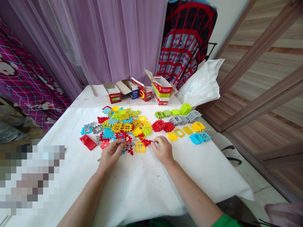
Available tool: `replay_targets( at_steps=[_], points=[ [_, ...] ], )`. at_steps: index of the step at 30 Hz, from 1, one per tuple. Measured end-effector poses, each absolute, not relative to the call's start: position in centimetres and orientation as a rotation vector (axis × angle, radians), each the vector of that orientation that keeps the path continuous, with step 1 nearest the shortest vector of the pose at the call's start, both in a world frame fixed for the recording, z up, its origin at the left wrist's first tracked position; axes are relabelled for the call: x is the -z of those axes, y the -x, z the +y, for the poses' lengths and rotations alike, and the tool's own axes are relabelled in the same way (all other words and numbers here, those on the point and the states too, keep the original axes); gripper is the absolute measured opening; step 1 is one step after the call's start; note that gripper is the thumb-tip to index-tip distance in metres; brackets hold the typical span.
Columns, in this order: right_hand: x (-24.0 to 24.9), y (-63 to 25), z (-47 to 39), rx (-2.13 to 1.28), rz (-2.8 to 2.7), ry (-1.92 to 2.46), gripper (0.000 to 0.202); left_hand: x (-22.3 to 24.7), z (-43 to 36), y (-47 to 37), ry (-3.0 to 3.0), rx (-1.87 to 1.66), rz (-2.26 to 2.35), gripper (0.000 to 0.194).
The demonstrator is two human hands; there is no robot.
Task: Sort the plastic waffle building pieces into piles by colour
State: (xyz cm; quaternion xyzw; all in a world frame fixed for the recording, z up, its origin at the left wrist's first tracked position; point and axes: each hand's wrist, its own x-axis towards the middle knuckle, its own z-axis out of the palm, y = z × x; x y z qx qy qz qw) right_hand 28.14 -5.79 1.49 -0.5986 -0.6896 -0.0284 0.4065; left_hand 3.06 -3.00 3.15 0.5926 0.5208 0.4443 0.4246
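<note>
We look down on a table covered with a white cloth [142,189], which fills most of the view. Purple curtains [106,41] hang behind it, and a white plastic bag [203,83] sits at the far right corner. Along the far edge stand several small opened cardboard boxes [142,91].

Spread across the middle of the cloth lies a loose heap of flat, square, waffle-like plastic tiles [120,126] in yellow, red, blue, grey and green. To the right of it, sorted stacks of tiles [182,124] sit grouped by colour: green and grey farther off, red, yellow and blue nearer. A solid red rectangular piece [88,142] lies at the heap's near left.

The heap lies directly beyond both hands, its long axis running left to right; both hands touch its near edge, neither clearly closer. Our left hand [110,155] is curled, fingertips closed on a small piece that looks blue and grey. Our right hand [163,149] is also curled, thumb and forefinger pinching a red tile [146,142] that points left towards the other hand. The hands are near each other but apart.
</note>
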Motion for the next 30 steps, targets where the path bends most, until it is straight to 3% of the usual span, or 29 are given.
replay_targets(
  at_steps=[3,7,12,18,24,30],
  points=[
    [-2.2,-27.5,-6.8,-0.043,-2.004,1.356,0.005,-3.0,-3.0,-3.0,-1.493,-1.106,1.305,0.044],
    [-2.5,-26.9,-7.0,-0.046,-2.151,1.406,0.028,-2.9,-3.0,-2.9,-1.593,-1.088,1.349,0.038],
    [-2.3,-26.5,-6.5,0.039,-2.191,1.454,0.010,-3.3,-3.5,-3.1,-1.892,-0.998,1.455,0.030],
    [-2.6,-26.2,-6.6,0.103,-2.137,1.338,0.019,-3.5,-3.9,-3.3,-2.100,-1.016,1.460,0.028],
    [-2.3,-26.6,-6.2,-0.159,-1.758,1.325,0.026,-4.4,-4.2,-4.0,-2.101,-0.985,1.399,0.027],
    [-2.6,-25.8,-6.3,-0.335,-1.805,1.267,0.024,-3.9,-4.7,-5.4,-1.929,-0.941,1.274,0.032]
  ],
)
